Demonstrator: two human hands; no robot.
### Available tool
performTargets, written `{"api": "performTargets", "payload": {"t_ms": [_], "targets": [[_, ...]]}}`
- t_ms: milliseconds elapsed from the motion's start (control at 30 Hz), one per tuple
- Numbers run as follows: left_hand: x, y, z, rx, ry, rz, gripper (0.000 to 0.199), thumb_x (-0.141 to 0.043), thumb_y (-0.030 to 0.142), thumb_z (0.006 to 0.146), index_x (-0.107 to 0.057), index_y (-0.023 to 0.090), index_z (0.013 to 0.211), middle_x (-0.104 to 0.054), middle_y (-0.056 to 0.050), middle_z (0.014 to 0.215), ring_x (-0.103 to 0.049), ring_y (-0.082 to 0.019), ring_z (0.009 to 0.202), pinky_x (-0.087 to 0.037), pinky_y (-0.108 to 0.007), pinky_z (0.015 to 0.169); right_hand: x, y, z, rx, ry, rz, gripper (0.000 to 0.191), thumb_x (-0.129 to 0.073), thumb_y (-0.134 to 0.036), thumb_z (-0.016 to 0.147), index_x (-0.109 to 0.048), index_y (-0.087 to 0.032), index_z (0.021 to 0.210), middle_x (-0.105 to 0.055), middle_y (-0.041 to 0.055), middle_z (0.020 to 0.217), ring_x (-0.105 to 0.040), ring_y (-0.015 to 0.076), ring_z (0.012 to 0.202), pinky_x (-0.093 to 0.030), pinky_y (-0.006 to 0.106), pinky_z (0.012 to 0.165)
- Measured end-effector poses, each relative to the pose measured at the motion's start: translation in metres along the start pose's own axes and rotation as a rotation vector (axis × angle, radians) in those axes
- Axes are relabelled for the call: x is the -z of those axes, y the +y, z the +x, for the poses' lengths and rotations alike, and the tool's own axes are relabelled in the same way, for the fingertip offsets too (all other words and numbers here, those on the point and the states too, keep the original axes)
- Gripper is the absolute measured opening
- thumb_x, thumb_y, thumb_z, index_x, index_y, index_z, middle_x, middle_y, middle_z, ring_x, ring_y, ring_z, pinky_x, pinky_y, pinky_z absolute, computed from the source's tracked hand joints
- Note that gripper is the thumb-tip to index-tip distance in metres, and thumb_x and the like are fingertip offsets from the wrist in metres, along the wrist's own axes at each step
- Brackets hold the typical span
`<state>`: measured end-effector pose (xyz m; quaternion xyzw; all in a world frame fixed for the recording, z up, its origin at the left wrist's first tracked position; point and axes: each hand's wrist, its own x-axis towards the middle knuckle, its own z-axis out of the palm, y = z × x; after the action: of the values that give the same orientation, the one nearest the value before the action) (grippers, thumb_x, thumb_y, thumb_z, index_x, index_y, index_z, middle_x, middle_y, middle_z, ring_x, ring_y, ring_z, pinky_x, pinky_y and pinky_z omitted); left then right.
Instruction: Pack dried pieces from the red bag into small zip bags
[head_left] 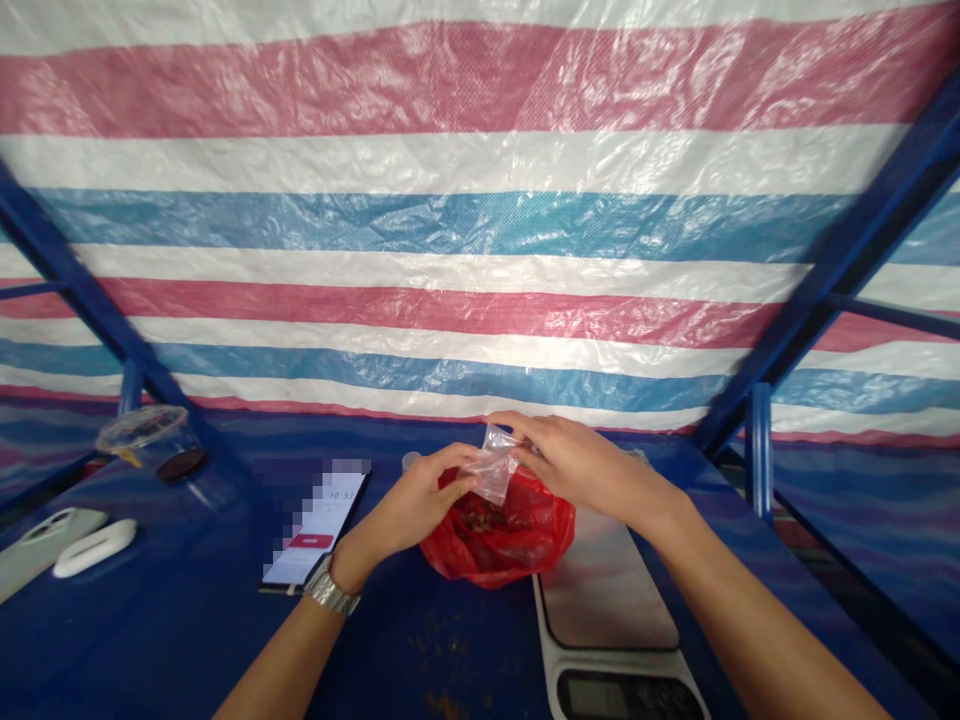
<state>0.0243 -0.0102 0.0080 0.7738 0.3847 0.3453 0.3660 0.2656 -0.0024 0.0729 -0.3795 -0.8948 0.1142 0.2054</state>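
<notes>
Clear thin plastic bag, small and crumpled, hangs in the air above a red plastic bag; no contents show in it. Left grip and right grip are both closed on it, fingers pinching its upper part from either side. Red plastic bag sits on the table, holding dark brownish lumps, too obscured to identify. White digital kitchen scale stands just beside the red bag, its pale platform bearing nothing; its dark display is unreadable. So far, the clear bag looks unfilled and the scale unloaded.

Left of the hands: black smartphone lying lit, screen partly blurred; clear plastic cup tipped on its side; white oval object. Table has a blue cover with rusty stains. Behind it, a red, white and blue striped tarpaulin is stretched across a blue metal frame.
</notes>
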Motion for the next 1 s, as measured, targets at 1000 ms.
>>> {"api": "performTargets", "payload": {"t_ms": [1000], "targets": [[0.056,-0.063,-0.001,0.454,0.502,0.598,0.040,-0.042,0.018,0.097,-0.066,0.013,0.129,-0.081,-0.014,0.101,-0.076,-0.027,0.092,-0.054,-0.033,0.084,-0.010,0.064,0.007,-0.087,0.008,-0.025,0.019,-0.058,-0.021,0.099,-0.076,-0.021,0.104,-0.071,0.0072,0.102,-0.069,0.0229,0.094,-0.048,0.032,0.083]]}}
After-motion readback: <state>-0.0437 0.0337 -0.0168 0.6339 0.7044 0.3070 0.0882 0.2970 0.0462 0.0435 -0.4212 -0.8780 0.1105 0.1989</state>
